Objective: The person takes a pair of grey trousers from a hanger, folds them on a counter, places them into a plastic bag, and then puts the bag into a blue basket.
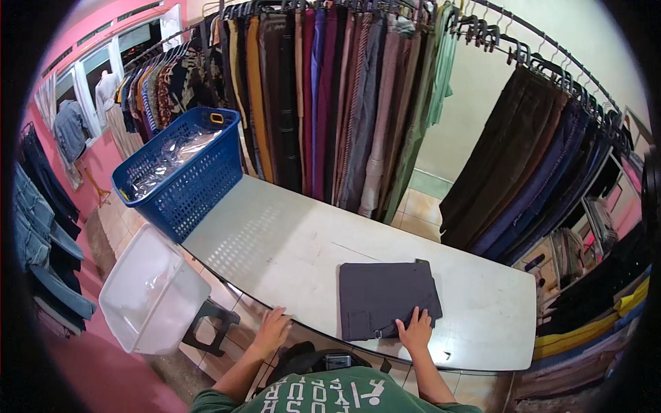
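Observation:
A dark grey folded garment (384, 294), with a pocket and a small buckle showing at its near edge, lies flat on the white table (289, 248). It looks like a pair of trousers. On its near right corner rests my right hand (416, 330), fingers spread and not gripping. My left hand (273, 328) is at the table's near edge, left of the garment and apart from it, with nothing in it.
At the table's left end stands a blue plastic basket (206, 180) with clear-wrapped packages (175, 155). A white tub (150, 294) sits beside a dark stool (211, 330). Hanging trousers (330, 103) line the far side; more trousers (506, 160) hang to the right.

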Tool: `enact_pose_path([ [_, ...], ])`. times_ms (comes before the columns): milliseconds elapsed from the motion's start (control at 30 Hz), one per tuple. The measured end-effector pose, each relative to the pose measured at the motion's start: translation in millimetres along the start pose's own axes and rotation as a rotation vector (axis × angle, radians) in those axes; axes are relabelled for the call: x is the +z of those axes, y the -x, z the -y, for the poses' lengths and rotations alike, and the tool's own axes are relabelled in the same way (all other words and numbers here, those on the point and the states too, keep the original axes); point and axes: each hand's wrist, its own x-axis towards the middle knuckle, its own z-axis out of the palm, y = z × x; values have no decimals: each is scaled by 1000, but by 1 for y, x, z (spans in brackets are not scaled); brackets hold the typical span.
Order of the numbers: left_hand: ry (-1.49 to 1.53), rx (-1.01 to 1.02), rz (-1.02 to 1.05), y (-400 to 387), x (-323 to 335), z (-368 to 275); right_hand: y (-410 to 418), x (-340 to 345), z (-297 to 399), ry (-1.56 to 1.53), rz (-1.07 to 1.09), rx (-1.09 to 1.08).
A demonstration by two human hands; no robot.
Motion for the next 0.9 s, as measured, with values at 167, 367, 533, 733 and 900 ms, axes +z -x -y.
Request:
enact_pose_path([
  [167,-53,-174,-96,13,-22,10,9,-41,40,-86,49,-271],
  [367,-26,-167,-170,3,-38,47,15,7,73,-65,384,-511],
  [533,-15,-101,-272,-1,-86,95,1,20,83,37,354,-385],
  [733,-315,-124,-716,19,-185,190,-8,13,127,-40,340,-50],
  [900,-408,-403,-810,78,-252,309,5,39,215,-184,60,-156],
])
